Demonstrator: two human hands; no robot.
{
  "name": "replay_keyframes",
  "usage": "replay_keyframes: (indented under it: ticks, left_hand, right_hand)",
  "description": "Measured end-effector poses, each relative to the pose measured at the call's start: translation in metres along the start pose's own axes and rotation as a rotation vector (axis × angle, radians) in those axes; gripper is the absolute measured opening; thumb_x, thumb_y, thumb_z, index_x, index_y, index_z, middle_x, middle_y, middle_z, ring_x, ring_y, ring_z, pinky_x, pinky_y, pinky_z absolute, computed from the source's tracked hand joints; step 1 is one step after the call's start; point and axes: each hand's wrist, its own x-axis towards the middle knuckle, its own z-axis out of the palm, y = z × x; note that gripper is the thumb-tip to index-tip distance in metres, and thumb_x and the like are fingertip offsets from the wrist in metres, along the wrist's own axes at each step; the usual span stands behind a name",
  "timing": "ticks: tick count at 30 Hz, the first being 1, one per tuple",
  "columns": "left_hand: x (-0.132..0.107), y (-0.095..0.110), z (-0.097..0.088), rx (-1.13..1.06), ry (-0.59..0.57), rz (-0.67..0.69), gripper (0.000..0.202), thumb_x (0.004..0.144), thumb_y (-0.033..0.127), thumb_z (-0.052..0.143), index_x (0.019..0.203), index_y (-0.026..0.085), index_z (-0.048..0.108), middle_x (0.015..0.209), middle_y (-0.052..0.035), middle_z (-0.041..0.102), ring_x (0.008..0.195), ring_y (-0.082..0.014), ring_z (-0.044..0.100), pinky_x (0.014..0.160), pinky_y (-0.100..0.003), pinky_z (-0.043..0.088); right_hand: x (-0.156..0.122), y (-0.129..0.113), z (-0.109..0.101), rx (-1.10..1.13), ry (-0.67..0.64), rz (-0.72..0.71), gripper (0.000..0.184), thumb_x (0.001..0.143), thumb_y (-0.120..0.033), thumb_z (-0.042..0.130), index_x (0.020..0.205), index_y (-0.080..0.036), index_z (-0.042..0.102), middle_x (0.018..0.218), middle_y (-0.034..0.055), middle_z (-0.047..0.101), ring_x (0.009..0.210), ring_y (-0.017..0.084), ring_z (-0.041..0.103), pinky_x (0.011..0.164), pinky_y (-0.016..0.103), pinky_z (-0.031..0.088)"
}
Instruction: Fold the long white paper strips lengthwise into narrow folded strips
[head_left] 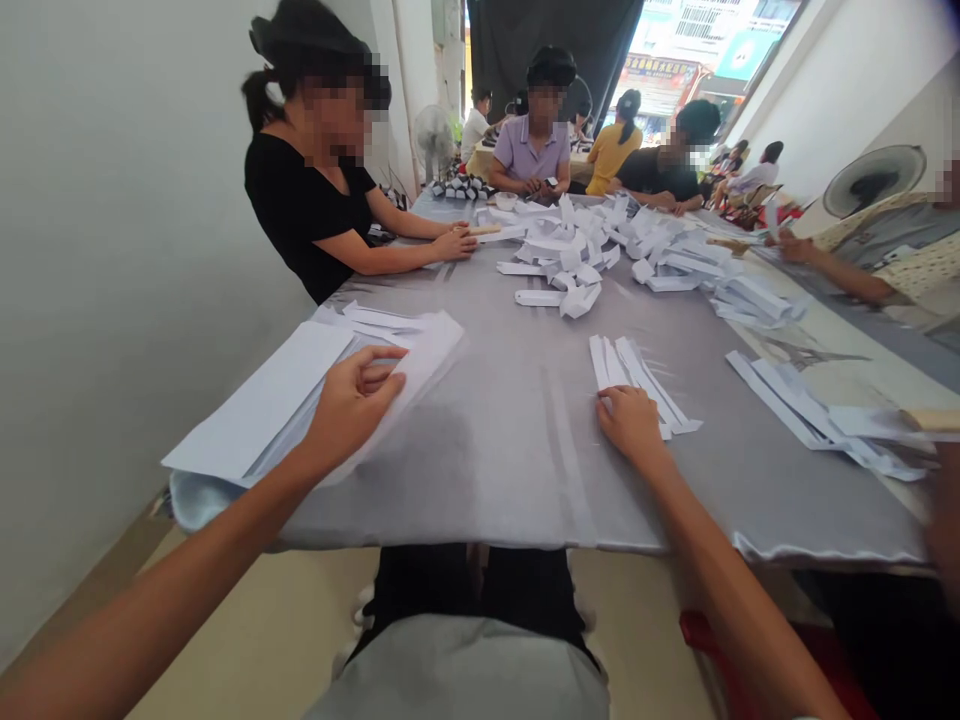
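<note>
My left hand (352, 410) has its fingers curled over a fanned stack of long white paper sheets (259, 400) at the near left of the table. My right hand (630, 425) lies on several narrow white paper strips (637, 375), its fingertips over their near ends. Whether it grips them is hard to tell. Both hands are over the grey cloth-covered table (495, 480). More white strips (787, 405) lie to the right of my right hand.
A heap of folded white paper strips (562, 250) fills the table's middle. Co-workers sit around it; one in black (300, 210) holds a wooden-handled tool (484, 229). A wall (135, 300) bounds the left side. Standing fans (435, 140) and further workers are behind.
</note>
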Motion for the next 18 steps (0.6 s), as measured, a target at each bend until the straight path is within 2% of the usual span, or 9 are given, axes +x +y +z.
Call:
replay_keyframes:
  ticks: [3, 5, 6, 8, 11, 12, 14, 16, 18]
  left_hand:
    - [0.009, 0.01, 0.018, -0.364, -0.058, -0.208, 0.052, 0.072, 0.031, 0.087, 0.12, 0.02, 0.07, 0.091, -0.0051, 0.078, 0.071, -0.0198, 0.071, 0.063, -0.029, 0.055]
    - [0.019, 0.009, 0.035, -0.539, -0.073, -0.297, 0.058, 0.067, 0.025, 0.089, 0.121, 0.018, 0.068, 0.095, -0.0061, 0.079, 0.076, -0.0198, 0.073, 0.067, -0.029, 0.058]
    - [0.024, 0.006, 0.045, -0.603, -0.068, -0.317, 0.058, 0.066, 0.021, 0.089, 0.12, 0.017, 0.067, 0.097, -0.0066, 0.079, 0.077, -0.0193, 0.074, 0.069, -0.029, 0.059]
    - [0.034, -0.004, 0.069, -0.669, -0.067, -0.333, 0.056, 0.066, 0.018, 0.088, 0.117, 0.016, 0.066, 0.097, -0.0073, 0.079, 0.076, -0.0184, 0.074, 0.067, -0.028, 0.059]
    - [0.047, -0.026, 0.107, -0.713, -0.085, -0.391, 0.054, 0.068, 0.017, 0.087, 0.117, 0.016, 0.063, 0.098, -0.0093, 0.079, 0.076, -0.0211, 0.075, 0.069, -0.032, 0.06]
    - [0.05, -0.034, 0.118, -0.704, -0.073, -0.397, 0.053, 0.069, 0.016, 0.086, 0.116, 0.015, 0.063, 0.098, -0.01, 0.079, 0.075, -0.0217, 0.075, 0.07, -0.034, 0.061]
    - [0.055, -0.049, 0.135, -0.655, -0.03, -0.367, 0.049, 0.069, 0.017, 0.087, 0.112, 0.015, 0.064, 0.096, -0.0104, 0.08, 0.072, -0.0212, 0.074, 0.068, -0.033, 0.06]
    - [0.058, -0.062, 0.144, -0.633, -0.059, -0.314, 0.047, 0.071, 0.023, 0.089, 0.111, 0.016, 0.065, 0.099, -0.0116, 0.08, 0.074, -0.0218, 0.075, 0.068, -0.032, 0.06]
    - [0.059, -0.073, 0.145, -0.631, -0.11, -0.263, 0.045, 0.074, 0.032, 0.088, 0.11, 0.015, 0.068, 0.103, -0.013, 0.081, 0.079, -0.0229, 0.076, 0.068, -0.032, 0.059]
  right_hand:
    - [0.008, -0.008, -0.009, 0.122, 0.112, 0.063, 0.035, 0.098, -0.033, 0.054, 0.113, -0.013, 0.079, 0.131, 0.0259, 0.068, 0.125, 0.041, 0.058, 0.1, 0.055, 0.045]
    - [0.017, -0.028, -0.017, 0.392, 0.117, -0.007, 0.039, 0.099, -0.044, 0.055, 0.11, -0.014, 0.077, 0.119, 0.0221, 0.073, 0.117, 0.037, 0.064, 0.1, 0.052, 0.049]
    - [0.021, -0.042, -0.021, 0.572, 0.09, -0.029, 0.042, 0.1, -0.051, 0.056, 0.109, -0.016, 0.076, 0.113, 0.019, 0.075, 0.109, 0.033, 0.069, 0.095, 0.048, 0.052]
    - [0.031, -0.074, -0.025, 0.93, -0.063, -0.025, 0.05, 0.1, -0.064, 0.054, 0.112, -0.018, 0.071, 0.105, 0.0128, 0.077, 0.09, 0.025, 0.074, 0.082, 0.039, 0.057]
    - [0.045, -0.123, -0.018, 1.271, -0.258, 0.095, 0.054, 0.097, -0.071, 0.053, 0.119, -0.022, 0.063, 0.098, 0.0074, 0.076, 0.069, 0.019, 0.072, 0.062, 0.031, 0.054]
    - [0.049, -0.136, -0.012, 1.305, -0.286, 0.102, 0.052, 0.097, -0.07, 0.054, 0.116, -0.023, 0.064, 0.097, 0.0067, 0.076, 0.068, 0.019, 0.071, 0.061, 0.03, 0.054]
    - [0.052, -0.154, 0.004, 1.29, -0.206, 0.077, 0.043, 0.094, -0.063, 0.061, 0.108, -0.022, 0.065, 0.096, 0.0071, 0.076, 0.077, 0.02, 0.071, 0.067, 0.03, 0.054]
    - [0.05, -0.162, 0.021, 1.254, -0.085, 0.075, 0.035, 0.093, -0.053, 0.063, 0.107, -0.021, 0.065, 0.102, 0.0082, 0.077, 0.087, 0.021, 0.072, 0.075, 0.032, 0.055]
    - [0.046, -0.162, 0.037, 1.248, -0.037, 0.116, 0.035, 0.093, -0.047, 0.061, 0.115, -0.021, 0.064, 0.1, 0.0077, 0.077, 0.087, 0.021, 0.071, 0.076, 0.032, 0.055]
